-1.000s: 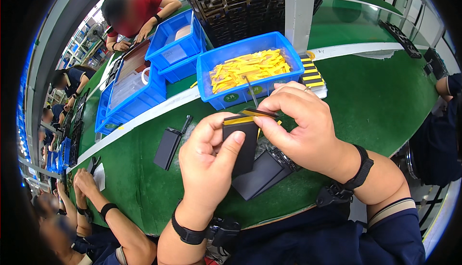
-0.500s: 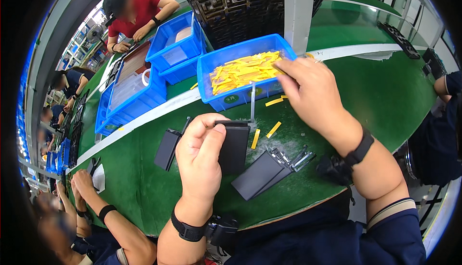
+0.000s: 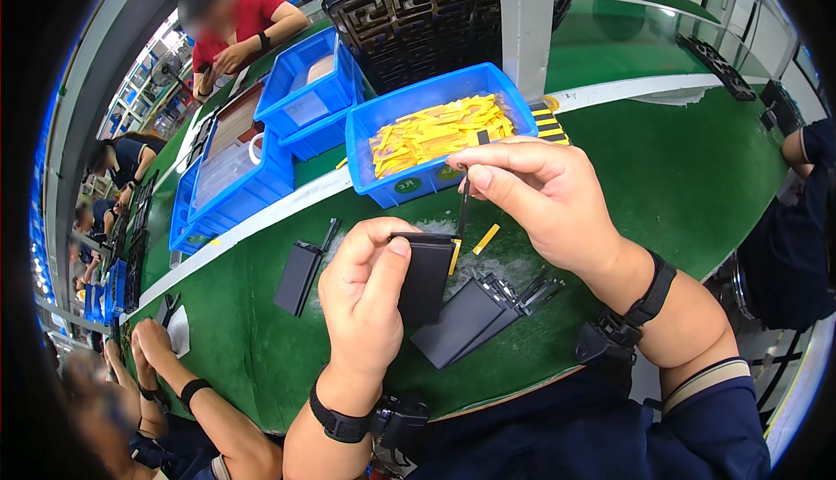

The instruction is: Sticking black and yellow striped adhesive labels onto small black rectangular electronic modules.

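Note:
My left hand (image 3: 359, 310) grips a flat black battery (image 3: 425, 284) upright, thumb on its near face. From its top right corner a thin dark connector strip (image 3: 463, 212) rises. My right hand (image 3: 553, 197) pinches that strip's upper end between thumb and forefinger. Right beside them, several similar black batteries (image 3: 461, 323) lie overlapped on the green table, their strips pointing right. Another black battery (image 3: 299, 278) lies left of my left hand. One loose yellow tab (image 3: 487, 239) rests on the table; a second is partly hidden behind the held battery.
Beyond my hands stands a blue bin (image 3: 370, 185) filled with yellow tabs (image 3: 440, 136). More blue bins (image 3: 300, 101) are at the left, near a grey post (image 3: 526, 27) and a black patterned tray (image 3: 418, 23). Co-workers sit at the left and across; another person is at the right edge.
My right hand has come from the bin's right edge down and left to the battery's connector strip, and now pinches it. My left hand keeps its hold on the battery.

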{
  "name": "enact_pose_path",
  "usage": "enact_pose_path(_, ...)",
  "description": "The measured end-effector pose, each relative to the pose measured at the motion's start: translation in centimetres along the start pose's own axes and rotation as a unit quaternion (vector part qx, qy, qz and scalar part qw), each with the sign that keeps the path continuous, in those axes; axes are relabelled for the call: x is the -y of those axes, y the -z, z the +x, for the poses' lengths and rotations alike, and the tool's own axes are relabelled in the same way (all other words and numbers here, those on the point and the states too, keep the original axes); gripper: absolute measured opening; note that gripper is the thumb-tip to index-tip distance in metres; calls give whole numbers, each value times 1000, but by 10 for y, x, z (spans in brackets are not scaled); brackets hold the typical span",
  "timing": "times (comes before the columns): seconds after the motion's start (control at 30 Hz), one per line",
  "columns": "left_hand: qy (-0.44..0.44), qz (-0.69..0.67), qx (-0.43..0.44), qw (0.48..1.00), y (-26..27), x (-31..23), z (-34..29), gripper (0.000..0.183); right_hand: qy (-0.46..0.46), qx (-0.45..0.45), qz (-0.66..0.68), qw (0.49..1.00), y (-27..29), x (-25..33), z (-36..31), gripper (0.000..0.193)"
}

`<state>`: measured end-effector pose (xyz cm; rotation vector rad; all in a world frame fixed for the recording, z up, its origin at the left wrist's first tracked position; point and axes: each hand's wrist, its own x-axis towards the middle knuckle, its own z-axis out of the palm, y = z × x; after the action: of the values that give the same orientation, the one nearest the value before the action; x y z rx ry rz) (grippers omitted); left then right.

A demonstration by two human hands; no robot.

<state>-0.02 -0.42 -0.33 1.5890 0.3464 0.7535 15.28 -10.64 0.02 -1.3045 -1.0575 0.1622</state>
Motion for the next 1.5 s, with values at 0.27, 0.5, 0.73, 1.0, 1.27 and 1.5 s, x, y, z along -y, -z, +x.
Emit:
enact_pose_path(0.27,28,-41,6,999,-2,-1,0,13,-93,22,74,993,-1,3,-2,19)
enact_pose_path(0.5,42,-33,9,999,-1,1,-1,13,-82,2,61,995,-6,2,-3,18)
enact_pose_path(0.73,7,60,-4,998,21,11,18,15,-19,0,-29,999,-2,-10,-3,18)
enact_pose_path(1.0,-11,595,-91,798,120,28,37,21,-36,133,-103,985,-6,0,-7,44)
enact_pose_path(1.27,-128,213,58,967,11,3,12,31,-2,174,-61,983,-15,-4,-16,45)
enact_pose_path(1.5,102,46,45,993,31,10,20,22,19,19,-81,996,-14,-4,-10,9)
